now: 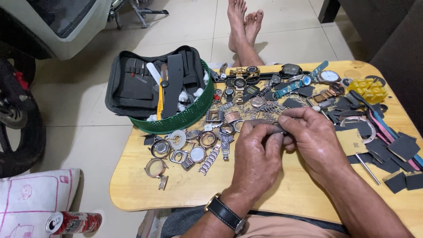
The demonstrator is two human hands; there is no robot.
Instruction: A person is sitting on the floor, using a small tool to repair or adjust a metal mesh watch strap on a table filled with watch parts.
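Observation:
My left hand (257, 154) and my right hand (315, 136) meet over the middle of a small wooden table (185, 189). Together they pinch a grey metal watch band (269, 124), the left at one end, the right at the other. A black-strapped watch (224, 213) sits on my left wrist. Just beyond my fingers lies a heap of watches and watch parts (246, 88). Loose watch cases and metal rings (180, 147) lie to the left of my left hand.
A green basket (185, 119) holding a black tool pouch (136, 81) stands at the table's back left. Dark sandpaper scraps (394, 154), a yellow holder (368, 89) and a metal rod (368, 169) lie right. A drink can (72, 222) lies on the floor; my bare feet (244, 22) stretch beyond.

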